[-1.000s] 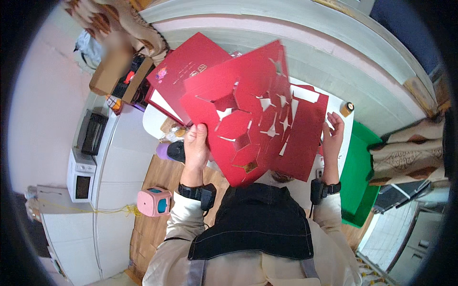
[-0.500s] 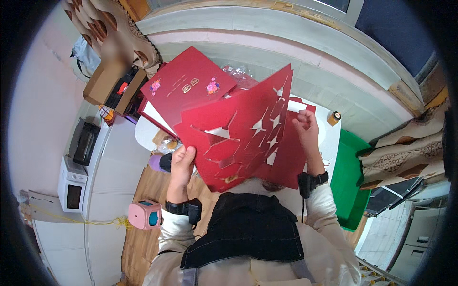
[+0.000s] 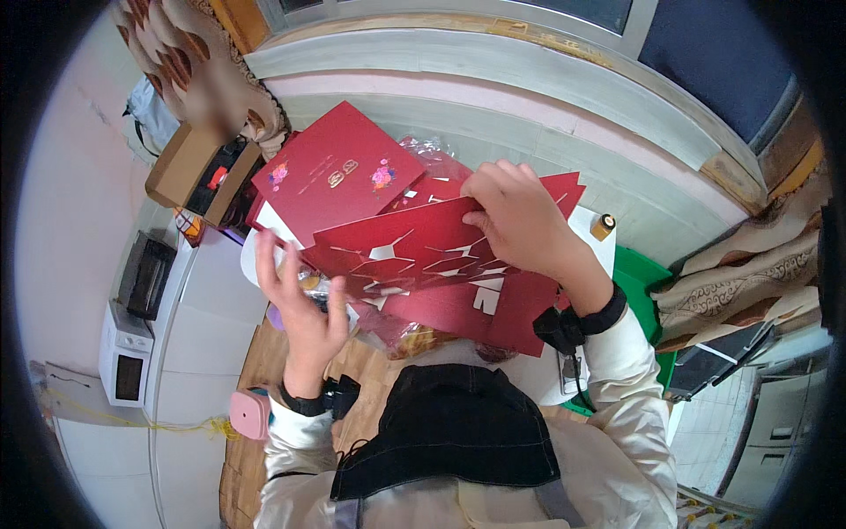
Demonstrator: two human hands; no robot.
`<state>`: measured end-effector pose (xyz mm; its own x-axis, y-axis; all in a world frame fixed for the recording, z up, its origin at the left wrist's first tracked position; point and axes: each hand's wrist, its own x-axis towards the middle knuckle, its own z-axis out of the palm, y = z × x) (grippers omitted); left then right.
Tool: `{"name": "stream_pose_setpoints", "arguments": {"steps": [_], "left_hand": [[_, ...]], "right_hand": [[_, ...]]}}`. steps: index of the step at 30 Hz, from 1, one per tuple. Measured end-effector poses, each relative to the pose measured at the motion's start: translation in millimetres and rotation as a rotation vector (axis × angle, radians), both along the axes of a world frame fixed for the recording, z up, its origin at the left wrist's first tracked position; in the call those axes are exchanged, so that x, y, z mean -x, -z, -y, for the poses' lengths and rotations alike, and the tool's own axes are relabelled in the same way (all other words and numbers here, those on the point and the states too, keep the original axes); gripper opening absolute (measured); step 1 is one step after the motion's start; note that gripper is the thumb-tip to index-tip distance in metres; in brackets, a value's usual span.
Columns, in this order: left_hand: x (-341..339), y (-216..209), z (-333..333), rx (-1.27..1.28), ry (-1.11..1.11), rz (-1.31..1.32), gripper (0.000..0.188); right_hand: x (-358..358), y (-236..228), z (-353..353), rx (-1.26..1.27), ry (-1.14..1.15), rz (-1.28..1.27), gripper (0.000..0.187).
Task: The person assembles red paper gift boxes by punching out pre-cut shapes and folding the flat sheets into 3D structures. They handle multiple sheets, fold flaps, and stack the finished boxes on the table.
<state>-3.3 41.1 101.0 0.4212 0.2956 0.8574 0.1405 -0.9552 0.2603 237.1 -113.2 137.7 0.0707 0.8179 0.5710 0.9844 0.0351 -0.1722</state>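
My right hand (image 3: pixel 522 220) pinches the upper edge of a red cardboard sheet with cut-out slots (image 3: pixel 352 236), thumb on the near side. The sheet stands tilted on edge, its slotted face toward me. At its left end my left hand (image 3: pixel 308 313) is open with fingers spread; whether a fingertip touches the sheet I cannot tell. Beneath and to the right lies another red sheet (image 3: pixel 527 304) with white showing through its cuts. Behind, on the left, rests a red box (image 3: pixel 330 189) printed with flowers and gold marks.
Clear plastic wrap (image 3: pixel 432 152) lies behind the sheets. A small brown bottle (image 3: pixel 604 227) stands at the right of the white table (image 3: pixel 592 240). A green bin (image 3: pixel 636 280) is to the right, an open brown carton (image 3: pixel 181 172) far left, and a pink stool-like object (image 3: pixel 250 414) on the floor.
My right hand has moved left onto the slotted sheet's upper edge and grips it. My left hand has let go of the sheet's lower left and spread. The sheet has tipped lower.
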Motion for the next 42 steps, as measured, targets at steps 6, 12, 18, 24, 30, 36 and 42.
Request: {"name": "stream_pose_setpoints", "arguments": {"steps": [6, 12, 18, 24, 30, 36, 42], "left_hand": [[-49, -46, 2, -0.296, 0.098, -0.577, 0.051], [-58, -28, -2, -0.242, 0.138, -0.664, 0.042], [-66, -22, -10, -0.286, 0.215, -0.899, 0.03], [-65, -27, -5, -0.356, 0.157, -0.837, 0.024], [-62, -34, -6, -0.437, 0.113, -0.65, 0.044], [-49, -6, -17, -0.266, 0.177, -0.681, 0.057], [-43, -19, -20, -0.025, 0.276, -0.841, 0.059]], "right_hand": [[28, -16, -12, 0.008, -0.017, 0.12, 0.04], [27, 0, -15, 0.046, 0.042, 0.228, 0.05], [33, -1, -9, 0.43, 0.171, 0.194, 0.041], [23, 8, 4, 0.24, 0.103, 0.346, 0.025], [2, 19, 18, 0.081, 0.053, 0.389, 0.019], [-6, 17, 26, 0.192, 0.029, 0.199, 0.014], [-13, 7, 35, 0.089, 0.079, 0.313, 0.025]]}}
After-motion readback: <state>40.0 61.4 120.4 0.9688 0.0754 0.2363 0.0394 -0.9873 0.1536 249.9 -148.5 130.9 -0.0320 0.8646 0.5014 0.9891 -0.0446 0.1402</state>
